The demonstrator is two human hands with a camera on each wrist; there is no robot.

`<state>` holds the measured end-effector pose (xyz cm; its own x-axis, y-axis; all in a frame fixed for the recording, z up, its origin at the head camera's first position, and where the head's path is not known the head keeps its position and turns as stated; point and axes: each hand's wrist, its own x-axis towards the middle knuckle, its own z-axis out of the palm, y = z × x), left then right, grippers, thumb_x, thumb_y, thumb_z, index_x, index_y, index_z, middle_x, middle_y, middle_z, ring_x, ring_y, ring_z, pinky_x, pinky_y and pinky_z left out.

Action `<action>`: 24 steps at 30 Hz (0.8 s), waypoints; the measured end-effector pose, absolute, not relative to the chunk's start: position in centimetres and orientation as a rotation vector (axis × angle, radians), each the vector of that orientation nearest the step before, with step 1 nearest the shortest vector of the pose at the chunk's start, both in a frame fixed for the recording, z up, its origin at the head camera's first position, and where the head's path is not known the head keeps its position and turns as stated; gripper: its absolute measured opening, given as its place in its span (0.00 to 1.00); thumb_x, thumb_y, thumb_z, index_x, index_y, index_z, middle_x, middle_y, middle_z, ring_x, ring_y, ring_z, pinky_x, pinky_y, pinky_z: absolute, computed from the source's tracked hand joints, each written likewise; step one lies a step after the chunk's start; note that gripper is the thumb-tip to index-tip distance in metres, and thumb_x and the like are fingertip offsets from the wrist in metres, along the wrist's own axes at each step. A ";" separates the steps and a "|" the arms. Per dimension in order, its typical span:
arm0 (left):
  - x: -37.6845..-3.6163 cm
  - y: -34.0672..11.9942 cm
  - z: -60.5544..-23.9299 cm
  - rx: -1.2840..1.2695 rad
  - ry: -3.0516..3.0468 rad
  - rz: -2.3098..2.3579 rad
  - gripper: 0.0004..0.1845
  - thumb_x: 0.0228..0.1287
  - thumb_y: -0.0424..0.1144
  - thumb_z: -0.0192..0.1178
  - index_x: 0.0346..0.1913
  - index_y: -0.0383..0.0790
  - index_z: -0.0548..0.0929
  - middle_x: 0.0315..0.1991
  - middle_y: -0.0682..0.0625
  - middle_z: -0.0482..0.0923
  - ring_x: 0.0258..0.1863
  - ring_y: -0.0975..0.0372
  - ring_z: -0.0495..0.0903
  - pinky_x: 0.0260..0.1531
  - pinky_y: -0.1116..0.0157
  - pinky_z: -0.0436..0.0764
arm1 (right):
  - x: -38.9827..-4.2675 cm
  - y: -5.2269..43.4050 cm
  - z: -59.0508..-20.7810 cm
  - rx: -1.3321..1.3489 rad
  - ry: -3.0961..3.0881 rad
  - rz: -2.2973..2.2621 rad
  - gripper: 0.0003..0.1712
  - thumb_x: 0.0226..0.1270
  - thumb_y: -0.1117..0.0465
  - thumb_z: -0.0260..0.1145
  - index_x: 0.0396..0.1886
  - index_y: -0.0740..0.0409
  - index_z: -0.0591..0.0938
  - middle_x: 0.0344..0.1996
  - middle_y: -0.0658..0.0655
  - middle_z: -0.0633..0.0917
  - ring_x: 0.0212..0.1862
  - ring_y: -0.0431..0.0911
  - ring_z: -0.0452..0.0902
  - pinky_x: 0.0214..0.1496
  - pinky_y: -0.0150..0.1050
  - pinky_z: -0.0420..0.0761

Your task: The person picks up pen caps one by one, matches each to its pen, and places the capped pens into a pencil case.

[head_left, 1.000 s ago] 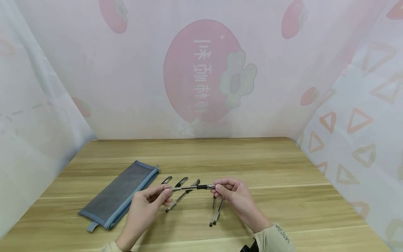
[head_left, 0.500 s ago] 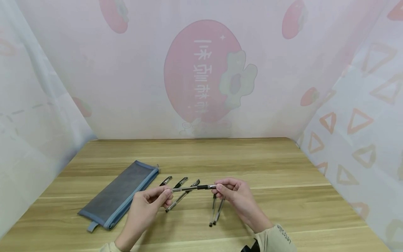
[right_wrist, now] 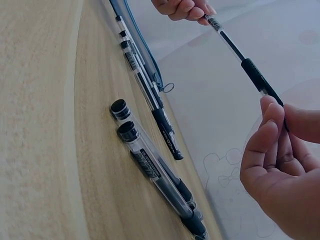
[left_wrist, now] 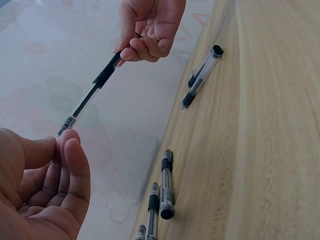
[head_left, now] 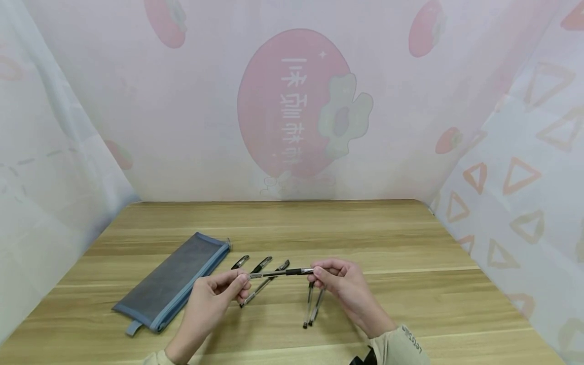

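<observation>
A clear-barrelled pen (head_left: pixel 278 273) with a black grip is held level above the table between both hands. My left hand (head_left: pixel 211 300) pinches its barcoded end between thumb and fingers. At the other end, thumb and fingers of my right hand (head_left: pixel 345 288) pinch the capped part, covering some of it. In the right wrist view the same pen (right_wrist: pixel 235 45) slants from one hand to the other. Behind it lie several similar pens (head_left: pixel 260 292), partly covered by the left hand. Two more pens (head_left: pixel 315 306) rest side by side below the right hand.
A blue-grey zippered mesh pencil case (head_left: pixel 166 284) lies on the wooden table (head_left: pixel 410 294), left of the pens. A printed fabric backdrop (head_left: pixel 191 126) rises behind the table's far edge, with fabric on both sides.
Both hands keep hold of the pen in nearly the same place. The pen looks slightly turned about its length since the earliest frame. The other pens and the case have not moved.
</observation>
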<state>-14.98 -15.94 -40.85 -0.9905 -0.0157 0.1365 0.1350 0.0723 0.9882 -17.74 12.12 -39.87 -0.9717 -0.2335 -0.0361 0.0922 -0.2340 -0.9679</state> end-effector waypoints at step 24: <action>-15.0 -16.0 -41.1 -0.136 -2.219 -2.077 0.10 0.65 0.36 0.66 0.42 0.30 0.87 0.31 0.38 0.84 0.27 0.55 0.84 0.29 0.63 0.85 | -17.7 12.1 -39.8 -0.178 1.725 -2.326 0.08 0.62 0.72 0.68 0.41 0.69 0.82 0.35 0.63 0.86 0.36 0.45 0.83 0.42 0.34 0.82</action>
<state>-14.98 -16.03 -41.11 -0.9911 -0.0024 0.1330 0.1325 0.0665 0.9889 -17.71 12.13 -39.79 -0.9638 -0.2628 -0.0444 0.1189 -0.2747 -0.9542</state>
